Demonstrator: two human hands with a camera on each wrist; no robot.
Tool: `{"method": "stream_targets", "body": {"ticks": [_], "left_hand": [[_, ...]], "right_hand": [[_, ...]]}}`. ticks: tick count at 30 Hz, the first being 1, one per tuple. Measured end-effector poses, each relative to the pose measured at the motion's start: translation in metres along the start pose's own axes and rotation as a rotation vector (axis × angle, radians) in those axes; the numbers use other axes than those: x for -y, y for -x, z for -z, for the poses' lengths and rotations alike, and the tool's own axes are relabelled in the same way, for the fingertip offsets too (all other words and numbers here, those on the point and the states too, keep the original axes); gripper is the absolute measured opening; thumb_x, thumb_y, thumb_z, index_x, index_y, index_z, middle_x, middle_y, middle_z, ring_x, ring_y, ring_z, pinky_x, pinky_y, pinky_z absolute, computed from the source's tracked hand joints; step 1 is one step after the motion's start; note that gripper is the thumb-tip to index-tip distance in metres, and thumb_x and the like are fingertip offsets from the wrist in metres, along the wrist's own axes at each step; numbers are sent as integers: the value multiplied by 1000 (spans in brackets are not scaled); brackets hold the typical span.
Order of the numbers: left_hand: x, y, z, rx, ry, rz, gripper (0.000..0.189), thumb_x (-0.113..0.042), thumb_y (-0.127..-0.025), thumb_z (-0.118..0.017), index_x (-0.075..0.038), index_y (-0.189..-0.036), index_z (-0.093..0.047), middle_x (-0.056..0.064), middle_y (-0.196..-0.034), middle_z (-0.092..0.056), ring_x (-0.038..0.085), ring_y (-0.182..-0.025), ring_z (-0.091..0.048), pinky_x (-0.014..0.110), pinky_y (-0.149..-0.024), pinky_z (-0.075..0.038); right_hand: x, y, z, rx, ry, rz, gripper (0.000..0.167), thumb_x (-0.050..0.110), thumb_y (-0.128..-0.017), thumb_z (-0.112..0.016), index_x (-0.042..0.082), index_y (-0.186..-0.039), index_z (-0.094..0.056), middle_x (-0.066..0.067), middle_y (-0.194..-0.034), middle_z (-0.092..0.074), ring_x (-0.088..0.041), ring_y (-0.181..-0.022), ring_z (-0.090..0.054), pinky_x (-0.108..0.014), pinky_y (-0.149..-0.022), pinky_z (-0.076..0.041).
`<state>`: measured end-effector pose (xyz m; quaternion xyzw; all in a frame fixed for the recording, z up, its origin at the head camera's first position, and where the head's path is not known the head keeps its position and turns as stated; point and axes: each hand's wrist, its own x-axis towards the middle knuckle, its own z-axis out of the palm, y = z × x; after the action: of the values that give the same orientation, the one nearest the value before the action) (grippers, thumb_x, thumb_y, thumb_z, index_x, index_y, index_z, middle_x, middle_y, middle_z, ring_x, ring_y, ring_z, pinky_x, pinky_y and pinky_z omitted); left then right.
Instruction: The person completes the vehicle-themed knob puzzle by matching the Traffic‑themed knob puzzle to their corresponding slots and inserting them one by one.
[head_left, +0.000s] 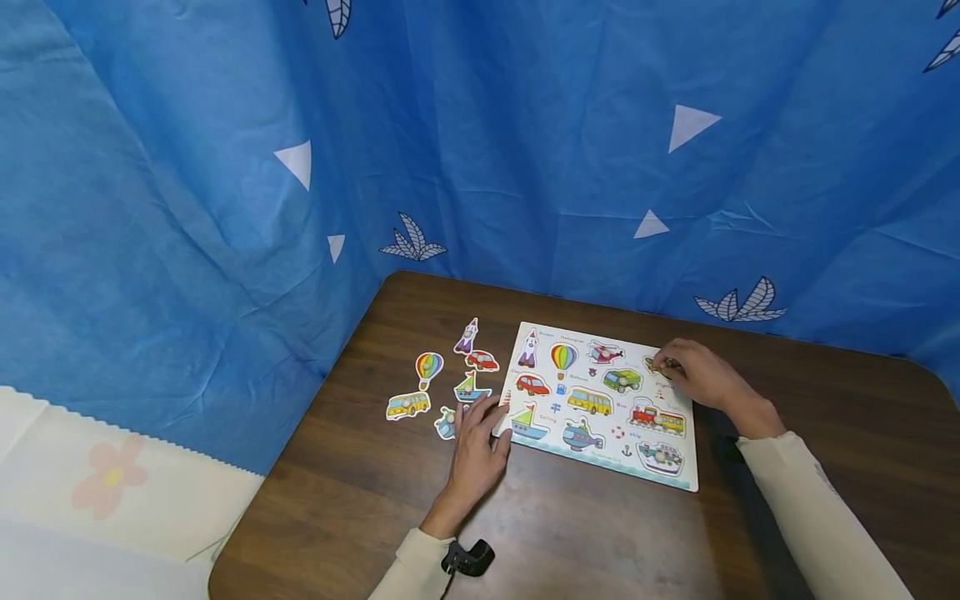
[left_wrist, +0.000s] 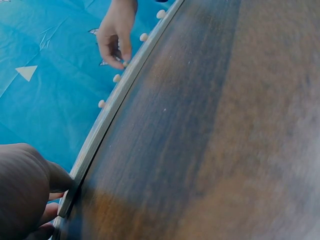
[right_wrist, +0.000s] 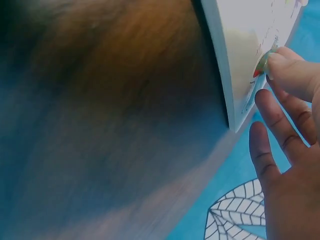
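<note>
Puzzle piece pinched near the far right corner of the board

The piece is held by the right hand, with the grip clamped on it between thumb and finger. Whether it is set flat in its spot cannot be told. The board's left edge is touched by the left hand, with its fingers spread apart. Left of the board, on the brown surface, are scattered a rocket, a red car, a balloon, a yellow bus, a sailboat and a light blue piece, partly covered.
</note>
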<state>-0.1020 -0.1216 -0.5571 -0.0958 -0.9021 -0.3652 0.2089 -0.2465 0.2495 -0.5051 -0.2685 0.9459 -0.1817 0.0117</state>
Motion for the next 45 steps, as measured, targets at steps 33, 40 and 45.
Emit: {"method": "stream_targets", "body": {"ticks": [33, 40, 45], "left_hand": [[4, 2, -1, -3, -5, -1, 38, -4, -82, -74, -2, -120, -71, 17, -130, -64, 41, -131, -52, 70, -111, -22], [1, 1, -1, 0, -5, -3, 38, -3, -82, -74, -2, -120, -71, 17, -129, -64, 42, -131, -52, 70, -111, -22], [1, 0, -1, -5, 0, 1, 38, -3, -82, -73, -2, -120, -71, 17, -129, -64, 41, -131, -52, 70, -111, -22]], "right_hand": [[28, 123, -6, -76, -47, -5, 50, 33, -81, -82, 18, -125, -64, -7, -128, -59, -27, -112, -56, -42, -86, -51], [35, 141, -15, -60, -99, -12, 59, 31, -81, -82, 20, -134, -58, -8, -139, -51, -30, -119, -50, -48, -85, -49], [42, 149, -23, -42, -120, -12, 69, 30, -82, -81, 16, -143, -50, -15, -149, -41, -37, -128, -43, -55, -85, -45]]}}
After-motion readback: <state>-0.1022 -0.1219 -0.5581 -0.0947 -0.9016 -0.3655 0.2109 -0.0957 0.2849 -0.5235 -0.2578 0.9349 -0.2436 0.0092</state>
